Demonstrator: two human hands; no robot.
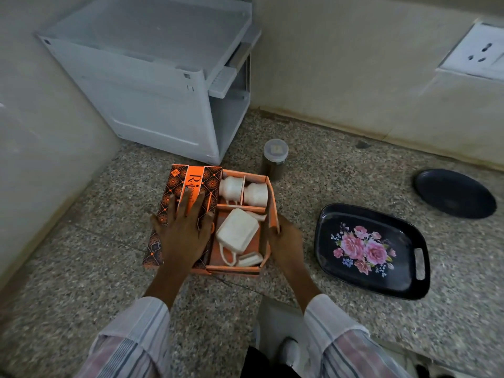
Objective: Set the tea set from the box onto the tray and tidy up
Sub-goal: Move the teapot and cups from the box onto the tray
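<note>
We are bracing the box (pixel 268 214) on the speckled counter (pixel 81 255): left hand (pixel 181 236) lying flat, fingers spread, on the patterned lid (pixel 174 192), gripping nothing; right hand (pixel 285 242) curling around the box's right wall. The white teapot (pixel 237 231) is lying in the large compartment, long axis running near-left to far-right, spout toward the far right, handle toward us. Two cups (pixel 255 193) are lying on their sides in the far compartments. We are judging the ware rigid, smooth, breakable; taking the teapot by its handle looks safest. The floral tray (pixel 324 255) is waiting right of the box, empty.
</note>
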